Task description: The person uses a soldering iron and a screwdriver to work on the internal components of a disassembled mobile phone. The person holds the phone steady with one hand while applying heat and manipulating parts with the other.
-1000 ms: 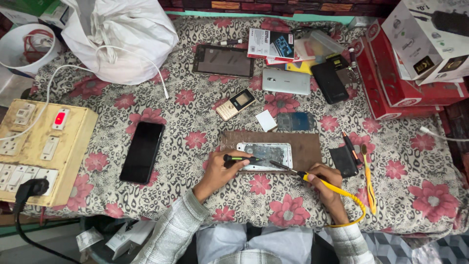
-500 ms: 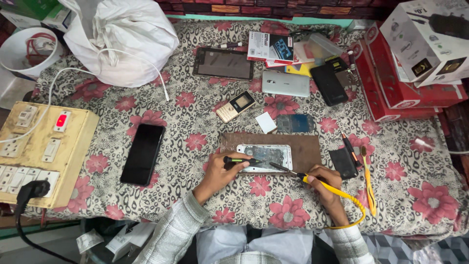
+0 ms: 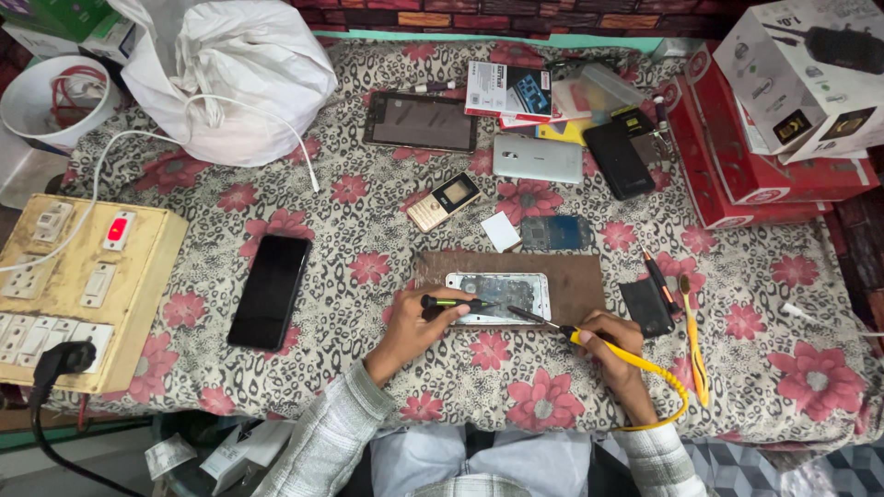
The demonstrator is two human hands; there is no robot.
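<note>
Work piece: an opened phone (image 3: pixel 497 296) lies face down, back cover off, on a brown mat (image 3: pixel 575 276) at the near middle of the flowered table cover (image 3: pixel 368 212). The mat gives it a flat, firm bed over the soft cloth.

Left hand: your left hand (image 3: pixel 414 331) is closed around a black screwdriver with a green band (image 3: pixel 456 302). You hold it low and nearly level, its tip resting on the left part of the phone's inner plate, which appears to pin the phone in place.

Right hand: your right hand (image 3: pixel 608 339) grips a yellow-handled soldering iron (image 3: pixel 552 327) like a pen. Its dark shaft slants up-left to the phone's lower right edge, and its yellow cord (image 3: pixel 658 377) loops away past your wrist, clear of the work.

Relation: the phone sits between both hands, just beyond the knuckles, touched by both tool tips but by no finger that I can make out.

Surroundings: a black phone (image 3: pixel 270 290) lies well to the left, near the yellow switchboard (image 3: pixel 64 294). A small keypad phone (image 3: pixel 444 201), a bare circuit board (image 3: pixel 555 232) and a silver phone (image 3: pixel 537 158) lie beyond the mat. A toothbrush (image 3: pixel 692 340) lies to the right, within reach.
</note>
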